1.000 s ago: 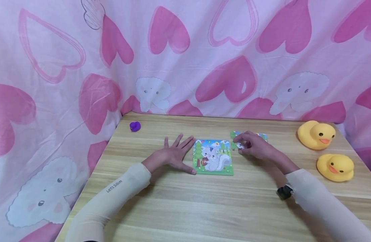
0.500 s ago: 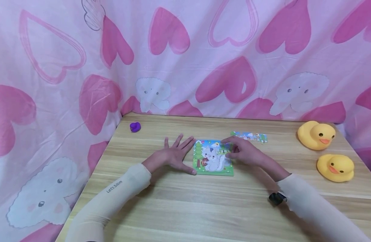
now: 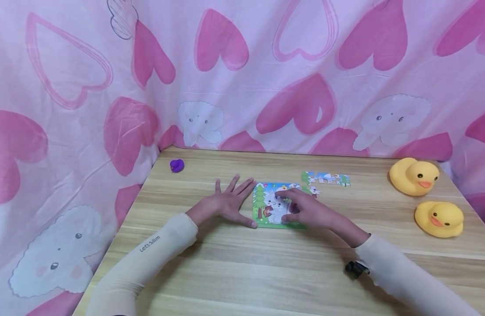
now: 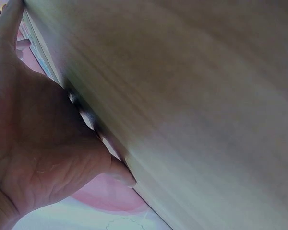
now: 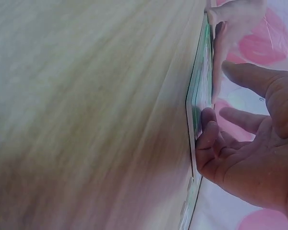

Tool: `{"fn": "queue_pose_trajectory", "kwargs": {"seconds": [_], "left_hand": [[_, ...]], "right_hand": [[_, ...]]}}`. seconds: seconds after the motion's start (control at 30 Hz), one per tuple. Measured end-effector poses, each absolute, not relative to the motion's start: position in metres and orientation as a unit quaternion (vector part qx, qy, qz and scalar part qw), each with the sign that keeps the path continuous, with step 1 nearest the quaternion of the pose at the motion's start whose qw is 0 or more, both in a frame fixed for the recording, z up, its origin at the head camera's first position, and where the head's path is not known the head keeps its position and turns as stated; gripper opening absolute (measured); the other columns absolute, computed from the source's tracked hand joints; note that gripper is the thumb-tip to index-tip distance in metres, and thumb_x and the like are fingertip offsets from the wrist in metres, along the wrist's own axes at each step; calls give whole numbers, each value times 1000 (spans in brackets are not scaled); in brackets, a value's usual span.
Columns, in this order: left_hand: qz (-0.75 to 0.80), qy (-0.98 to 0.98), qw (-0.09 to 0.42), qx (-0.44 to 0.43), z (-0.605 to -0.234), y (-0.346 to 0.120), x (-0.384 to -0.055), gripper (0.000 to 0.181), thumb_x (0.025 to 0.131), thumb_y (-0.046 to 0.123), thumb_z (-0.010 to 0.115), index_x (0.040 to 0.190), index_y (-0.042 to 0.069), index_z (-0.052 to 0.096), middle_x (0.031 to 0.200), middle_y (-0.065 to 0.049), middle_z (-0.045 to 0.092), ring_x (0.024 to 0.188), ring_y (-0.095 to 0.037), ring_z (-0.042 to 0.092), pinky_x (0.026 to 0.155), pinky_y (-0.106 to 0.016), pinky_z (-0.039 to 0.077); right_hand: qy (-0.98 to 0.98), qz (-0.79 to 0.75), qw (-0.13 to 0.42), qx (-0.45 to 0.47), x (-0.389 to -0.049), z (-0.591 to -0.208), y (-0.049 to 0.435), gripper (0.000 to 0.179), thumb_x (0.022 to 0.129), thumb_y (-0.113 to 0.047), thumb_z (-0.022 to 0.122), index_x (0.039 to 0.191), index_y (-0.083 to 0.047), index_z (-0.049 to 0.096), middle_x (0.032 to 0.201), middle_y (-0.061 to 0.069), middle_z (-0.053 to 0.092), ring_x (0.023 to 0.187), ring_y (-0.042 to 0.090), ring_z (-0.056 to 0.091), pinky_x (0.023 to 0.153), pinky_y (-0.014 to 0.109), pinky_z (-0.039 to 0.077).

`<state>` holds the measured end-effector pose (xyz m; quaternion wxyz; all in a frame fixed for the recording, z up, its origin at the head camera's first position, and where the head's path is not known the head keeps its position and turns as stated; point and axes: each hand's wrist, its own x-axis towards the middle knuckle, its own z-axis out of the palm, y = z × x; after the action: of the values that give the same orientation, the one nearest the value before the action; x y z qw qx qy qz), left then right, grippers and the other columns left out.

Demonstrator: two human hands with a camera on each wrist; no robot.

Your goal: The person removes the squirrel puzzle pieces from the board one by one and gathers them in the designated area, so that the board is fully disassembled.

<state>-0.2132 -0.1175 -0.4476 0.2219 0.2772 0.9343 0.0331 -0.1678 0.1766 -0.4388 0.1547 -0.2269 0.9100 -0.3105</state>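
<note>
A square picture puzzle with a white squirrel holding an acorn lies flat on the table. My left hand rests beside it with fingers spread; the fingertips and thumb reach its left edge. Over the right part of the puzzle is my right hand, covering the squirrel's tail. In the right wrist view the thumb stands apart from the bent fingers, which meet the board's surface, and nothing shows between them. Loose jigsaw pieces lie behind the right hand, and another piece peeks out beside it.
A small purple duck sits at the back left of the wooden table. Two large yellow ducks stand at the right, one in front of the other. A pink heart-patterned curtain hangs behind and at the sides.
My right hand has moved left from the loose pieces onto the puzzle, and its thumb and fingers have spread apart. The loose pieces it covered show again. My left hand stays in place.
</note>
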Motion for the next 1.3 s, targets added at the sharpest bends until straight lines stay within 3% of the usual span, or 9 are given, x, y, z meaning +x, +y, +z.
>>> {"fn": "queue_pose_trajectory", "kwargs": {"seconds": [0.43, 0.7, 0.93, 1.3], "left_hand": [[35, 934, 226, 273, -447, -117, -213, 136, 72, 98, 59, 169, 36, -13, 179, 14, -18, 166, -33, -20, 118, -85, -11], [39, 935, 221, 276, -449, -118, -215, 136, 72, 98, 59, 170, 35, -12, 179, 13, -17, 166, -33, -20, 117, -86, -10], [37, 935, 225, 273, -448, -117, -214, 136, 72, 98, 59, 169, 35, -13, 178, 14, -19, 166, -33, -20, 118, -85, -10], [30, 934, 225, 274, -448, -116, -213, 136, 72, 98, 58, 169, 35, -13, 178, 14, -19, 166, -33, -20, 118, -85, -9]], "right_hand": [[917, -333, 133, -177, -173, -446, 166, 75, 91, -13, 83, 157, -10, 47, 132, 8, 62, 87, 15, 58, 72, 26, 50], [915, -348, 139, -152, -179, -448, 166, 64, 91, -12, 84, 148, -10, 56, 131, 9, 64, 87, 18, 58, 70, 28, 50], [912, -360, 134, -141, -182, -448, 163, 58, 88, -10, 86, 139, -12, 59, 127, 7, 64, 86, 18, 58, 72, 31, 51], [911, -356, 126, -168, -191, -449, 164, 53, 84, -7, 87, 133, -6, 65, 123, 9, 71, 91, 19, 60, 82, 32, 52]]}}
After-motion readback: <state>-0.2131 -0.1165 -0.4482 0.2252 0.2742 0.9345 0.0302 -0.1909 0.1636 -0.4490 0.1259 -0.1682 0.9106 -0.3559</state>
